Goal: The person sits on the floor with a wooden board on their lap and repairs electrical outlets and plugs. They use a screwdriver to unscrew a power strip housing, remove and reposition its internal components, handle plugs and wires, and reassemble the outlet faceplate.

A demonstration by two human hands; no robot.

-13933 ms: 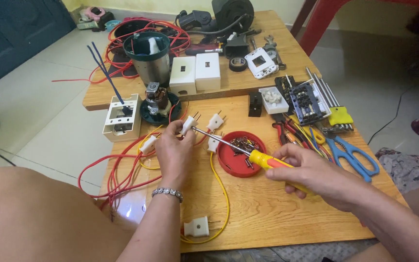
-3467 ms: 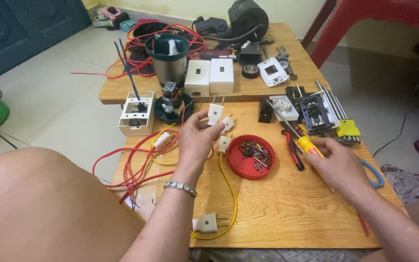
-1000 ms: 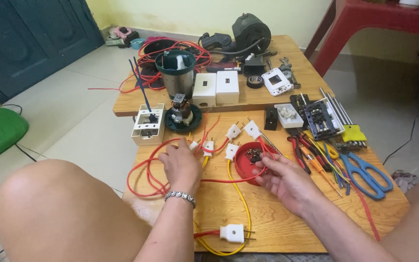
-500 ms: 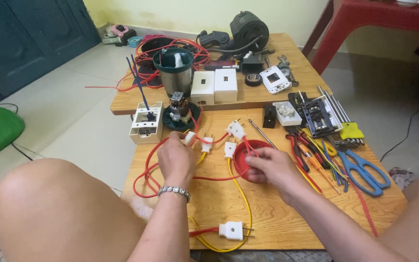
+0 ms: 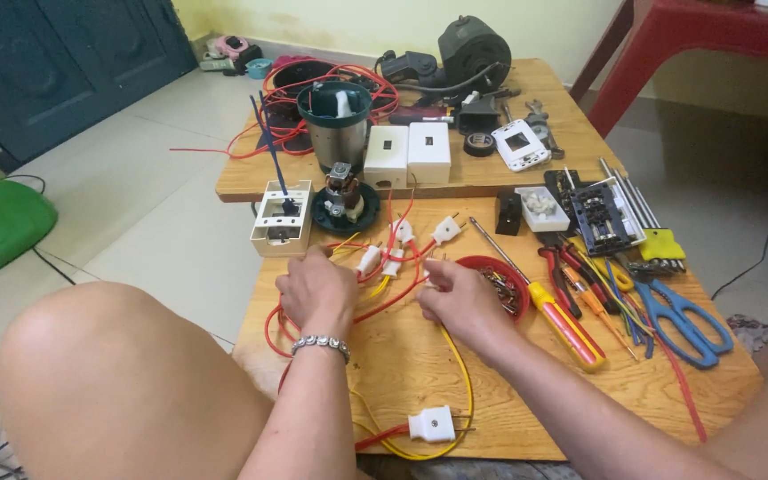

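Observation:
My left hand, with a beaded bracelet on the wrist, rests on the wooden table over a tangle of red and yellow wires. Its fingers close on the wires beside a small white plug. My right hand lies next to it, fingers pinched on the same wires near another white plug. Two more white plugs sit just beyond. A red dish of screws is right of my right hand.
A yellow-handled screwdriver lies right of the dish, then pliers and blue scissors. A white plug on wire lies at the near edge. A white switch box, a blender base and white boxes stand behind. My knee is at left.
My right hand has left the red dish and moved left to the wires. My left hand has stayed on the wire bundle. The view has shifted slightly.

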